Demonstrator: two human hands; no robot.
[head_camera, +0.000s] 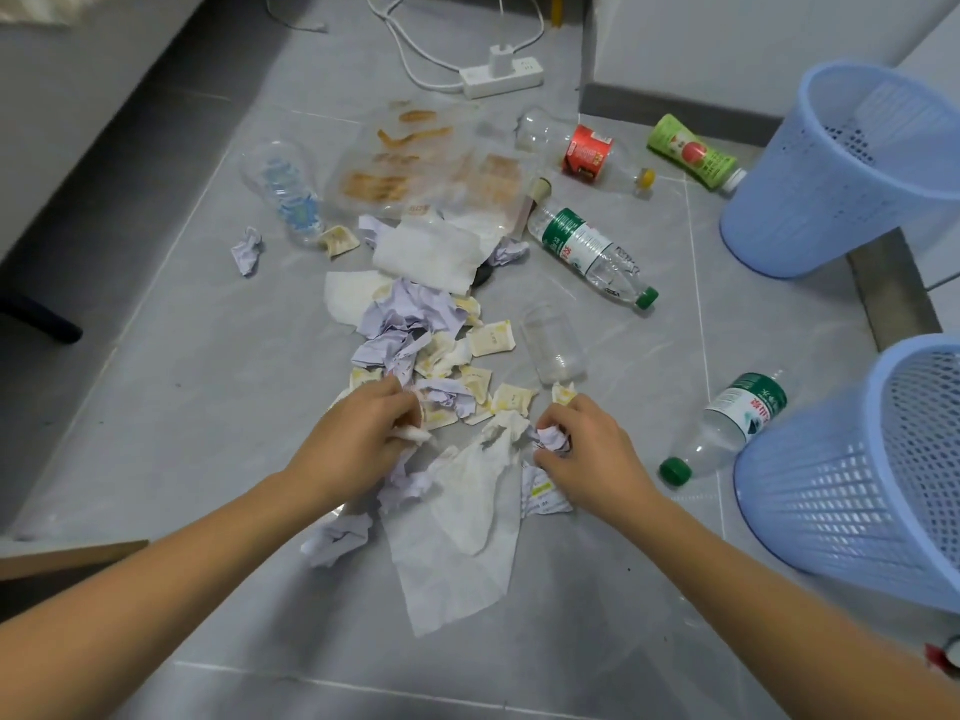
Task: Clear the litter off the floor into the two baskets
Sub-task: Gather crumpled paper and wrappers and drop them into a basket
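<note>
While both arms reach down to the grey floor (182, 407), the left hand (363, 433) curls its fingers around a white tissue wad (415, 434) at the near end of the paper heap (415, 335). The right hand (587, 449) pinches a crumpled lilac scrap (551, 439) beside a large spread napkin (462, 517). Plastic bottles lie scattered to the right, near two blue baskets (852, 491), both standing well apart from the hands.
</note>
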